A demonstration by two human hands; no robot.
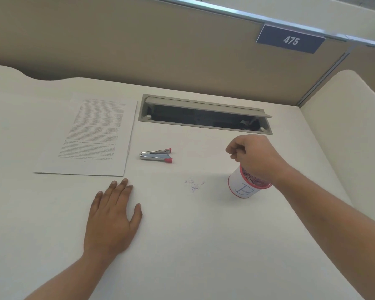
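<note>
My left hand (113, 215) lies flat on the white desk (182, 245), fingers straight, just below a printed paper sheet (91, 135). My right hand (253, 156) hovers over a white cup (245, 187) with a red rim and a blue letter B, fingers curled with thumb and fingertips together; whether they pinch something small is not visible. A silver staple remover with red tips (156, 155) lies in the middle of the desk. A small scatter of tiny pale bits (194, 184) lies between the hands.
An open cable tray slot (204, 114) with a raised lid is set into the desk behind the staple remover. A tan partition wall (139, 40) carries a blue sign reading 475 (290, 40). A second partition stands at the right.
</note>
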